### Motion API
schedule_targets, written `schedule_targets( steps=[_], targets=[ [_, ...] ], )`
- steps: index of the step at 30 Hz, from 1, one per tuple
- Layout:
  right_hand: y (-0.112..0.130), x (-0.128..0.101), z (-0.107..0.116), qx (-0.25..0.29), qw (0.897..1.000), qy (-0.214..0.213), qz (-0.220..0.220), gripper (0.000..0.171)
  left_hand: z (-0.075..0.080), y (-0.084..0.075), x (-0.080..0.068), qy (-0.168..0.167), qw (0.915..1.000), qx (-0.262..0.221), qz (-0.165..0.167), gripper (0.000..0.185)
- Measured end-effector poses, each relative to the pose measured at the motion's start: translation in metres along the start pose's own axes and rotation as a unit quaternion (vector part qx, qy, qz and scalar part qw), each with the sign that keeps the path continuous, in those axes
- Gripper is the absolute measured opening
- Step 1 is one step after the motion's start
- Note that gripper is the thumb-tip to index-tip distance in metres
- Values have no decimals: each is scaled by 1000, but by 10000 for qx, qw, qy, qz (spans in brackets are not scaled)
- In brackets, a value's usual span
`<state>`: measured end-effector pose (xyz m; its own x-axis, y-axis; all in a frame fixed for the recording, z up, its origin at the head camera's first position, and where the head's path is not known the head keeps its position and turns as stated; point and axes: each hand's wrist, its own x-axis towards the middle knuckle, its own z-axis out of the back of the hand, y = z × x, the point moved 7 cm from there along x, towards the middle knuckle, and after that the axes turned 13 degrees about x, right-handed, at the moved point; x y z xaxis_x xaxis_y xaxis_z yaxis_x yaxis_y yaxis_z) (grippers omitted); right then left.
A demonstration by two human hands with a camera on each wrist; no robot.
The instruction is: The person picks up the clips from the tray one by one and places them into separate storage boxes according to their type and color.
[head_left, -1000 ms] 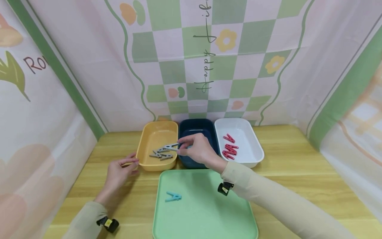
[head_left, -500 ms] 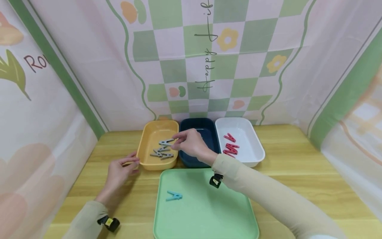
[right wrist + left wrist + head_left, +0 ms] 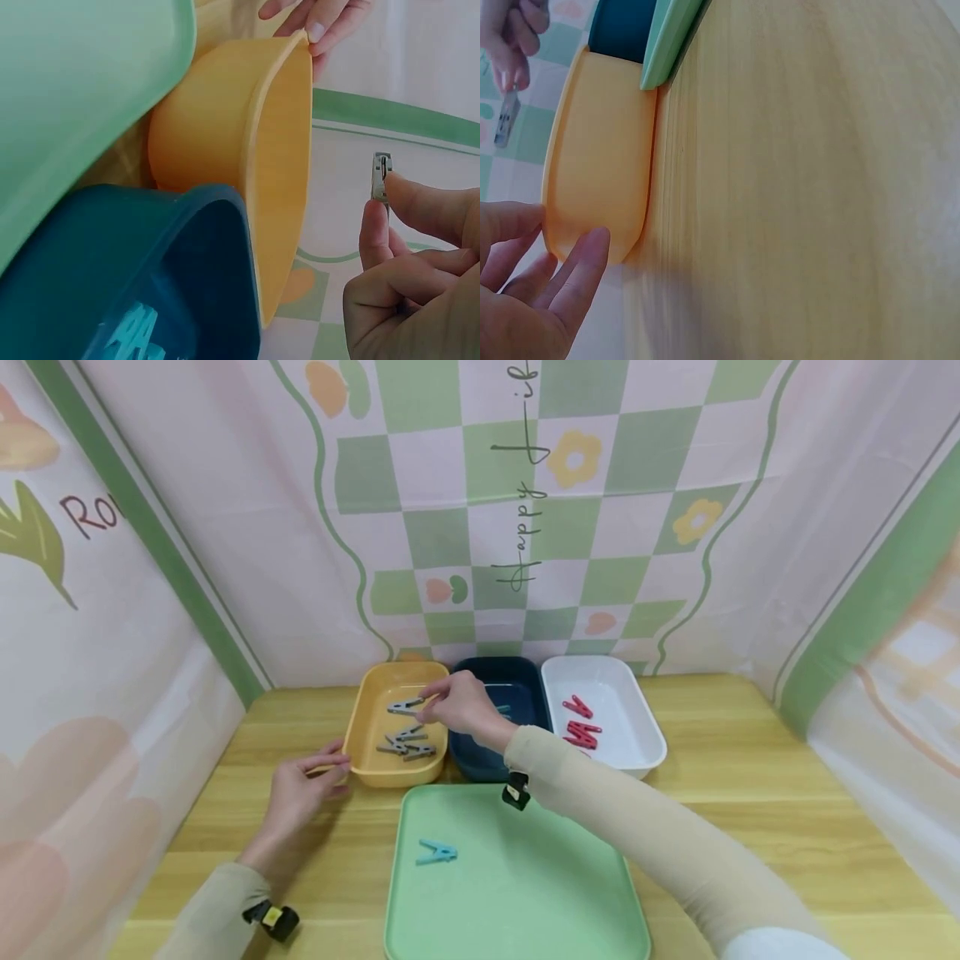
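Note:
A grey clothespin [image 3: 405,706] is pinched between the thumb and fingertips of my right hand [image 3: 459,703], over the yellow bin [image 3: 401,683]. The right wrist view shows this clothespin [image 3: 382,169] end-on, higher than the bin's rim. Several other grey clothespins [image 3: 405,747] lie on the bin's floor. At the bin's near left corner, my left hand [image 3: 298,787] touches the rim and outer wall. Its fingers [image 3: 589,262] look extended and spread in the left wrist view. A light blue clothespin [image 3: 437,852] lies on the green tray [image 3: 525,893].
Right of the yellow bin stands a dark blue bin [image 3: 506,672], with light blue clothespins [image 3: 135,334] inside. Beyond it, a white bin [image 3: 626,718] holds several red clothespins [image 3: 581,733]. A patterned cloth [image 3: 570,527] hangs behind the wooden table [image 3: 712,760].
My right hand has moved left with the grey clothespin, from the dark blue bin's edge to over the yellow bin. My left hand has stayed at the corner.

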<state>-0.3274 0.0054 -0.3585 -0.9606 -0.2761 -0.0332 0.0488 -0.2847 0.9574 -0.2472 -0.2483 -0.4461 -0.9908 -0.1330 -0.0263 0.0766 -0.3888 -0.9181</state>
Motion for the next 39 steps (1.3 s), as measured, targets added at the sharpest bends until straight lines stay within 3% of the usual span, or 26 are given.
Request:
schedule_targets(
  steps=[10,20,27,39],
  targets=[
    [9,17,-14,-185,9998,24,-37,27,0,0,1,0,10000,-2,-2,23],
    [0,42,-18,-161,9995,8,-281,26,2,1,3,-71,9999,19,-99,23],
    [-7,56,-30,-476,9965,-146,-669,25,2,3,4,-61,9999,46,-65,24],
    [-10,67,-43,-878,9933,-257,-703,23,2,7,5,-20,10000,97,4,23]
  ],
)
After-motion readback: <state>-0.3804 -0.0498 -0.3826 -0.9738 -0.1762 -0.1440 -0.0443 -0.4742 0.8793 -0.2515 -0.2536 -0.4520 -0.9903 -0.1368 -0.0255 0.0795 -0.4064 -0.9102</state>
